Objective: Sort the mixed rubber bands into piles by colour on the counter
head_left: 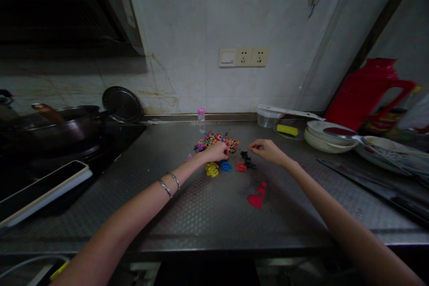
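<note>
My left hand (217,151) is closed, its fingers curled down between a mixed multicoloured heap (214,139) of small pieces and a small blue pile (226,166). The pieces look like little elastic hair bands, too small to be sure. My right hand (266,149) is pinched at the fingertips, just above and right of a black pile (247,161). Whatever either hand holds is too small or hidden to make out. Sorted by colour, a yellow pile (212,169) and a red pile (241,167) lie nearby. Some pink pieces (188,157) show beside my left wrist.
A pink-capped clear container (201,116) stands behind the heap. A red heart decal (257,195) marks the metal counter (201,214). At left are a phone (43,192) and a pan (56,127); at right, a yellow sponge (287,130), bowls (330,143) and a red thermos (363,94).
</note>
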Tool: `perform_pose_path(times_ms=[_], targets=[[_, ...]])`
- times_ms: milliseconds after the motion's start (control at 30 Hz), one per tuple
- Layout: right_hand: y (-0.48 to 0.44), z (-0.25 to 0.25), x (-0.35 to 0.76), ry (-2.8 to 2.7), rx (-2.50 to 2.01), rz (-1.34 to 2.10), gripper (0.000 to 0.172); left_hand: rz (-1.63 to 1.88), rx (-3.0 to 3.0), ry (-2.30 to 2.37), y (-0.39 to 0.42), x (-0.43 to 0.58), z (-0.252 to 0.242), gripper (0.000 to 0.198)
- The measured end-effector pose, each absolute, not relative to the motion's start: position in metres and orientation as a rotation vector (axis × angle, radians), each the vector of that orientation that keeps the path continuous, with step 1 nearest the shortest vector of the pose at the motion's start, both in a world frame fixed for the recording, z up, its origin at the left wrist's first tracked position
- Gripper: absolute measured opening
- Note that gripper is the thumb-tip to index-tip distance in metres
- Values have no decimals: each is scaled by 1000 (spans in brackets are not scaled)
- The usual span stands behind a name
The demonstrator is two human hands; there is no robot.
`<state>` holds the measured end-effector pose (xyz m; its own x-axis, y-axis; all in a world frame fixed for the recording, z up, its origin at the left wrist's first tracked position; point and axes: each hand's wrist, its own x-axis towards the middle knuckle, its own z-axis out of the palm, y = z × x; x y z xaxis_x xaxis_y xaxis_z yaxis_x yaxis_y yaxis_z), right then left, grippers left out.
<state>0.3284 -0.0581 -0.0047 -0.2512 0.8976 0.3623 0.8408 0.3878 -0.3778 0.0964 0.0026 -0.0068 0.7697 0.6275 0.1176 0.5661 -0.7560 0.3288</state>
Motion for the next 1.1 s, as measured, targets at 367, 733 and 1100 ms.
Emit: perform_pose_path(times_ms=[367,733,1100], targets=[[-61,-8,344,-2089,-1499,169,24,418,2645,883,12,88,-18,15],[-60,-8,343,-2098,-1498,162,26,398,2649,902,13,98,-16,16],[-58,-5,343,-1958,-1490,149,24,485,2615,902,6,157,-1,26]])
